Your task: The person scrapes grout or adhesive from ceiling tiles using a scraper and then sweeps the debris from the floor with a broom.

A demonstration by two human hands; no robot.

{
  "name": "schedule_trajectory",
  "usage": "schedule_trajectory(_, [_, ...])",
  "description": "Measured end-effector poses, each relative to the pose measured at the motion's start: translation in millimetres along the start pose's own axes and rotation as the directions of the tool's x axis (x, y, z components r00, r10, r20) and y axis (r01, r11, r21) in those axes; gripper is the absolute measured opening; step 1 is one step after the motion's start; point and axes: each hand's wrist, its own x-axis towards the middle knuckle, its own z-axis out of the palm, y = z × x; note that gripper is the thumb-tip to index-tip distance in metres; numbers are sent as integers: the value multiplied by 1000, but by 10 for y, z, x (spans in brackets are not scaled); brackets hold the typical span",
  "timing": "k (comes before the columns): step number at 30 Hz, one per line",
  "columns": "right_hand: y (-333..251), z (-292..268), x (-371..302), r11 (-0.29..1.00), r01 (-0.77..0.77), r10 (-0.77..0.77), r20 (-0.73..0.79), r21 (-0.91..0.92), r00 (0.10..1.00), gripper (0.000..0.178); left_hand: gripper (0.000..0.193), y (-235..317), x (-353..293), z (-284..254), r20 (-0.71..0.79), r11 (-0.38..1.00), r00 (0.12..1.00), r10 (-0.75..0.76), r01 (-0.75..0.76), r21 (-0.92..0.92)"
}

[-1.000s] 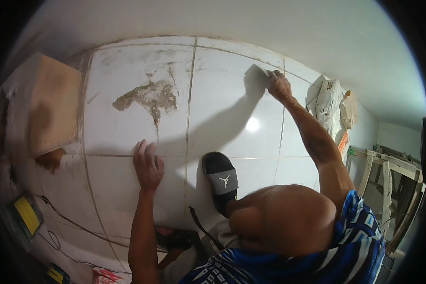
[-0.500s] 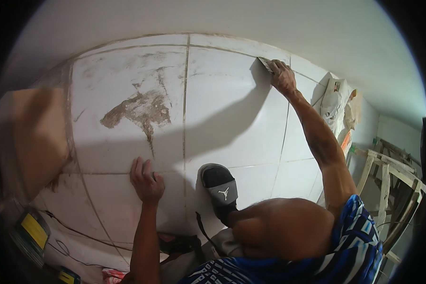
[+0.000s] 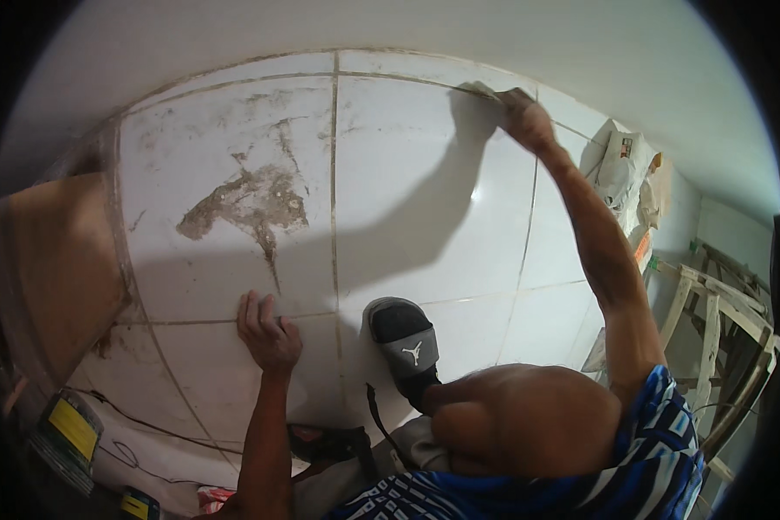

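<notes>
Far left: brown cardboard box (image 3: 48,277) on the tiled floor (image 3: 425,217); below it, a yellow-labelled device (image 3: 71,429) with thin black cable. Left-centre tile carries a brown mortar smear (image 3: 247,204). Left hand (image 3: 269,329) released, palm flat, fingers spread on a grout joint. Centre: black slide sandal (image 3: 405,347) on the person's foot, bent knee (image 3: 520,425) covering the tiles beneath. Right hand (image 3: 524,121) clenched around a small scraper (image 3: 481,89), its edge touching the far grout line; arm shadow falls across the tile. Far right: white sacks (image 3: 624,169), wooden frame (image 3: 719,303).
</notes>
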Motion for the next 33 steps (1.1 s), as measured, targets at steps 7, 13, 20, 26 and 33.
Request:
schedule_trajectory(7, [47,-128,-285,996,47,-52,-74,-79,996,30,43,-28,-42,51,14,1000,1000,-2,2,11])
schedule_trajectory(13, [458,-334,-204,764,-621,559,300,177,773,27,41,-25,-36,69,9,999,1000,-8,8,-36])
schedule_trajectory(20, [1098,-311,-400,280,-627,432,487,727,759,27,43,-36,-9,42,24,1000,1000,16,-16,-22])
schedule_trajectory(26, [1167,22,-432,141,-813,692,532,565,489,29,39,-12,-15,92,21,1000,1000,15,-15,-12])
schedule_trajectory(33, [906,-112,-508,16,-736,685,529,676,501,24,43,-12,15,38,19,1000,1000,6,-7,3])
